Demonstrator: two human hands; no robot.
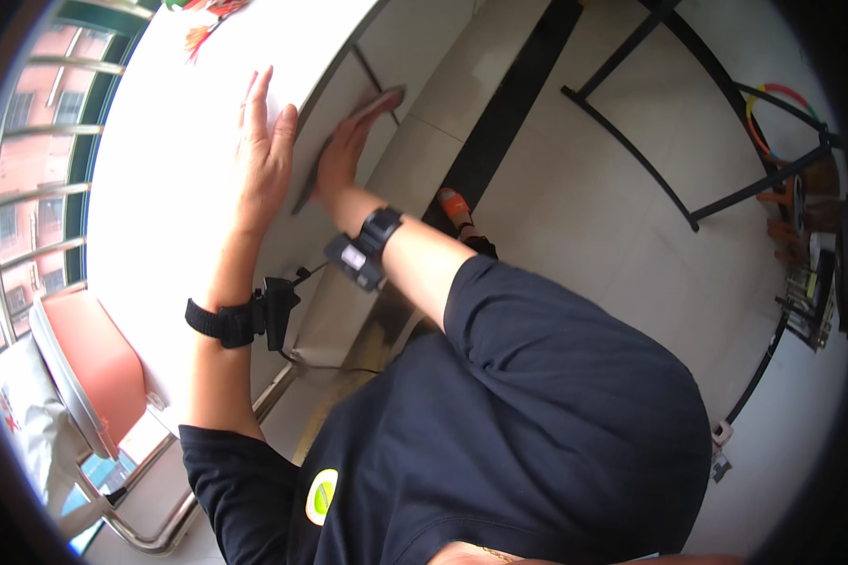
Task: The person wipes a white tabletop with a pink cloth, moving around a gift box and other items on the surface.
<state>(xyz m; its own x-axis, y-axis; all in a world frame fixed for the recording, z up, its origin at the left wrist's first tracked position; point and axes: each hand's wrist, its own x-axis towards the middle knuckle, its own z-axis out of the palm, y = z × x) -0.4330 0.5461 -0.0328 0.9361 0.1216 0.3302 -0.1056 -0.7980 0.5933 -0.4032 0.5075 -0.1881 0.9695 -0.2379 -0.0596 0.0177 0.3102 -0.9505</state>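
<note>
My left hand (265,159) lies over a white, overexposed tabletop (162,141), near its front edge. Its fingers point away from me, the thumb stands apart, and nothing shows in its grasp. Lower and to the right, my right hand (343,159) presses a flat, dark and pinkish cloth (378,102) against the white front panel (417,49) below that edge. The cloth is blurred, and the hand covers its middle. Both wrists carry black strapped devices, the left one (244,321) and the right one (367,247).
Barred windows (49,131) line the left side. A pink bin (102,360) stands by a bent metal tube frame (155,540). Red decoration (201,32) lies at the table's far end. A black metal frame (629,152) and a coloured hoop (752,120) are at right. An orange slipper (454,203) shows below.
</note>
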